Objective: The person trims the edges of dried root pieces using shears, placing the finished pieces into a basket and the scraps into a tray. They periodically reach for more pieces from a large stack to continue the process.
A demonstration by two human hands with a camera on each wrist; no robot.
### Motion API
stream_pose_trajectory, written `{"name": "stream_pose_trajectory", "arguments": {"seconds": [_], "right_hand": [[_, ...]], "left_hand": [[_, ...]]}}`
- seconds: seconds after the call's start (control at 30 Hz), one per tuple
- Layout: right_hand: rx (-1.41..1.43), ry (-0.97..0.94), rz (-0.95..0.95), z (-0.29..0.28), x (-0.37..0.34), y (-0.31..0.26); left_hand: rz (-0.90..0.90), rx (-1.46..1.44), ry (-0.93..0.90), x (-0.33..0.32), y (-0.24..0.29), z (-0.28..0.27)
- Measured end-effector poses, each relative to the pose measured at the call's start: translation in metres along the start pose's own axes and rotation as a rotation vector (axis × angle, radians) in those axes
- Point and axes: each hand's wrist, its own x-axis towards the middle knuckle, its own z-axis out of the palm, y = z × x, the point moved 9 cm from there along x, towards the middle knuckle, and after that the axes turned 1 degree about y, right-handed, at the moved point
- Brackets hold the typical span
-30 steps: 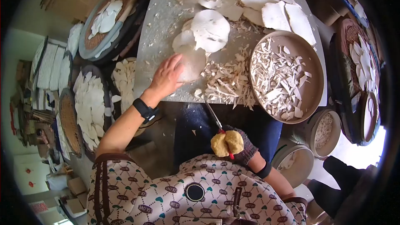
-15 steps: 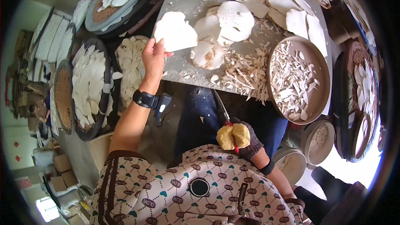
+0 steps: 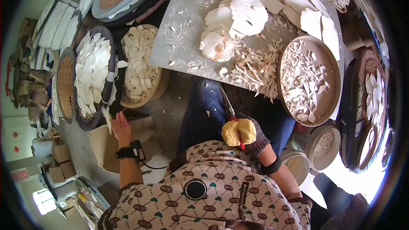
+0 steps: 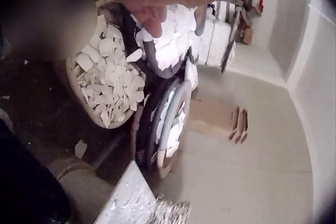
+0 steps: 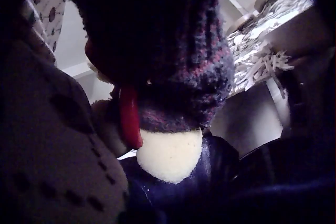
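My bare left hand (image 3: 122,130) is low at the left, over a cardboard box (image 3: 142,138), its fingers looking straight. Right beside it a thin, flat, whitish piece (image 3: 107,120) shows edge-on. In the left wrist view the fingers (image 4: 152,23) overlap a round tray of white pieces. My right hand (image 3: 255,138), in a dark knitted glove, grips scissors (image 3: 228,102) low in front of the lap. Their red handles are wrapped in yellow foam (image 3: 238,132), and the narrow blades point toward the table edge.
On the grey table (image 3: 183,21) lie flat white discs (image 3: 249,15) and a heap of shavings (image 3: 257,68). A round pan (image 3: 336,81) of scraps overhangs the front right edge. Trays and a basket (image 3: 159,86) of pieces stand left, a bucket (image 3: 294,168) right.
My left hand lifted a flat white piece from the table and swung it left and down, over the box. The view has shifted; my right hand keeps holding the scissors.
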Motion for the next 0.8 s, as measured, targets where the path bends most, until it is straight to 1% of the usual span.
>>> {"name": "stream_pose_trajectory", "arguments": {"seconds": [0.03,0.07,0.1,0.13,0.17,0.2,0.23,0.27,0.33,0.37,0.4,0.43,0.47,0.53,0.57,0.67,0.7,0.8], "right_hand": [[-0.009,-0.015,0.012,0.001,0.001,0.003],[-0.018,-0.033,0.025,0.004,0.001,0.005],[-0.037,-0.042,0.018,0.006,0.002,0.003],[-0.057,-0.045,0.01,0.006,0.004,0.0],[-0.077,-0.043,0.002,0.007,0.004,-0.003],[-0.073,-0.032,-0.02,0.006,0.004,-0.006],[-0.069,-0.019,-0.042,0.006,0.004,-0.01],[-0.065,-0.002,-0.063,0.004,0.003,-0.013],[0.075,0.041,0.013,0.0,0.002,-0.006],[0.148,0.061,0.049,-0.001,0.002,-0.002],[0.104,0.07,0.026,-0.002,0.001,-0.007],[0.062,0.08,0.006,-0.002,-0.002,-0.015],[0.022,0.09,-0.012,-0.003,-0.004,-0.02],[0.122,0.13,0.037,-0.006,-0.006,-0.01],[0.152,0.128,0.056,-0.006,-0.005,-0.001],[0.192,0.107,0.082,-0.003,-0.003,0.023],[0.188,0.104,0.076,-0.002,-0.003,0.021],[0.128,0.102,0.049,-0.002,-0.001,0.014]], "left_hand": [[0.438,0.551,-0.176,-0.017,0.07,0.039],[0.869,1.107,-0.355,-0.048,0.107,0.09],[0.747,0.868,-0.406,-0.04,0.122,0.119],[0.188,0.195,-0.443,-0.025,0.119,0.146],[-0.37,-0.48,-0.427,-0.032,0.11,0.191],[-0.328,-0.407,-0.554,-0.037,0.137,0.236],[-0.223,-0.24,-0.693,-0.042,0.151,0.279],[0.006,-0.187,-0.827,-0.05,0.163,0.319],[0.553,0.144,-0.808,-0.073,0.2,0.37],[0.666,0.237,-0.84,-0.089,0.215,0.384],[0.778,0.329,-0.868,-0.102,0.228,0.393],[0.738,0.401,-0.873,-0.102,0.221,0.4],[0.74,0.389,-0.875,-0.103,0.221,0.401],[0.739,0.372,-0.878,-0.097,0.218,0.392],[0.722,0.289,-0.863,-0.093,0.218,0.385],[0.24,0.041,-1.011,-0.075,0.178,0.382],[0.189,-0.12,-1.017,-0.073,0.177,0.38],[-0.118,-0.278,-0.861,-0.053,0.153,0.37]]}}
